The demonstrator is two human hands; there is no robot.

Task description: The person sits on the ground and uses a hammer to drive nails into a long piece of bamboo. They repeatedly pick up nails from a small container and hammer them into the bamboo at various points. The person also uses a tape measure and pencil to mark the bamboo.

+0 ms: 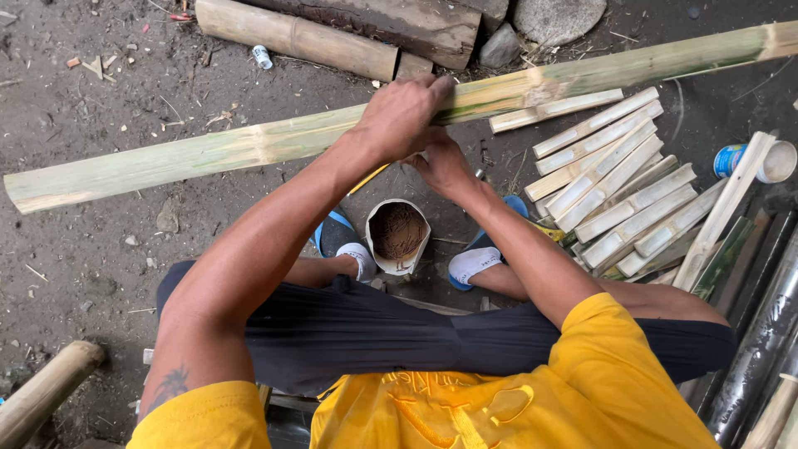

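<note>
A long split strip of green bamboo (208, 154) runs across the view from lower left to upper right. My left hand (403, 112) is closed over its middle, gripping it from above. My right hand (445, 166) sits just under and behind the strip, fingers curled; what it holds is hidden by the left hand and the strip, though a thin yellow piece (370, 178) pokes out to the left of it. Below the hands, between my feet, stands a short bamboo section (399, 235) filled with brown dust.
A pile of short split bamboo slats (619, 195) lies at the right, with a small can (731, 158) and dark tubes (765, 333) beyond. Logs (299, 37) and stones (557, 17) lie at the top. A bamboo pole end (46, 391) sticks in at lower left.
</note>
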